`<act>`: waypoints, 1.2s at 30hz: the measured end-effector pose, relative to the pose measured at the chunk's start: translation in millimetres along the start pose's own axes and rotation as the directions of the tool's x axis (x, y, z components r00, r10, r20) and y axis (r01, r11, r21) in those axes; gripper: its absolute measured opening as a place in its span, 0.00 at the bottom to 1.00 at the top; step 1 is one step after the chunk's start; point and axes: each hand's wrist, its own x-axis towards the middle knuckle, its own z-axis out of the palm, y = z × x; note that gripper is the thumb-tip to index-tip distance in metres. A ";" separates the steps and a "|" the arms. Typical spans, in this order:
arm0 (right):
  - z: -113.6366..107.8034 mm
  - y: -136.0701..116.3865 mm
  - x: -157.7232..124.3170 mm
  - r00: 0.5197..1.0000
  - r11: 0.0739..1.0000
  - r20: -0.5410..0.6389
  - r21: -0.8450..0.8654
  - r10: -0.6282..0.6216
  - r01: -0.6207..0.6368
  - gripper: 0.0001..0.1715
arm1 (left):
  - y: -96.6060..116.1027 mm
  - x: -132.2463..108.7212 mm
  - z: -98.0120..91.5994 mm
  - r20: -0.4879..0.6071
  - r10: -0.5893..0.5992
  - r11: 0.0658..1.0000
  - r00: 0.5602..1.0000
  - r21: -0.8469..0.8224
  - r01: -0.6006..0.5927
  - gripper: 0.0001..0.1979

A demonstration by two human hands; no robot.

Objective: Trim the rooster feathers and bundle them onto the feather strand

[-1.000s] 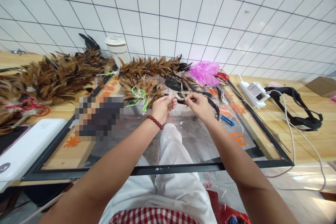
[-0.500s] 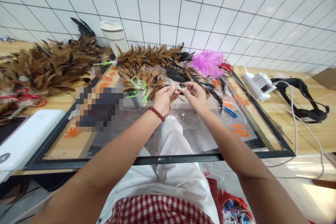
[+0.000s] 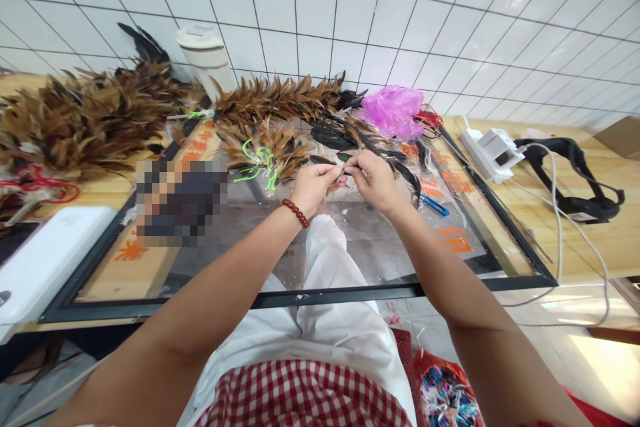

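My left hand (image 3: 316, 188), with a dark red bead bracelet on its wrist, is closed in a pinch over the glass panel. A small dark feather (image 3: 323, 160) shows above its thumb and points left. The fingertips of my right hand (image 3: 373, 179) are pinched together and meet the left fingers, at the feather's thin end; its tip is mostly hidden. Left of the hands lies a brown feather bundle (image 3: 287, 147) with bright green cord (image 3: 260, 163). Long black feathers (image 3: 335, 137) lie just behind the hands.
A brown feather garland (image 3: 280, 99), pink plastic bag (image 3: 393, 111) and white cup (image 3: 205, 57) line the wall. A blue cutter (image 3: 434, 205) lies right on the black-framed glass (image 3: 330, 295). Beyond are a power strip (image 3: 493, 155) and black headband (image 3: 575, 177); left is a larger feather heap (image 3: 90, 120).
The pale fluff between my fingers no longer shows, and a dark feather now sticks out leftward above my left thumb. My right hand has turned slightly and its fingers are curled more tightly.
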 end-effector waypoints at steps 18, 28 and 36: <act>1.5 -1.5 -4.5 0.888 0.886 0.399 -0.463 0.227 -0.018 0.11 | 4.1 15.6 -10.2 -0.220 0.211 0.967 0.952 -0.094 -0.236 0.08; -5.7 -4.7 0.8 0.970 0.996 0.242 -0.084 -0.016 0.037 0.13 | -7.1 13.1 -13.7 -0.054 0.191 0.966 0.980 0.190 -0.177 0.07; 4.3 -2.4 -2.6 0.996 0.993 0.038 0.085 0.079 -0.082 0.16 | -0.2 4.1 -6.1 0.032 0.062 0.995 0.998 0.071 -0.064 0.07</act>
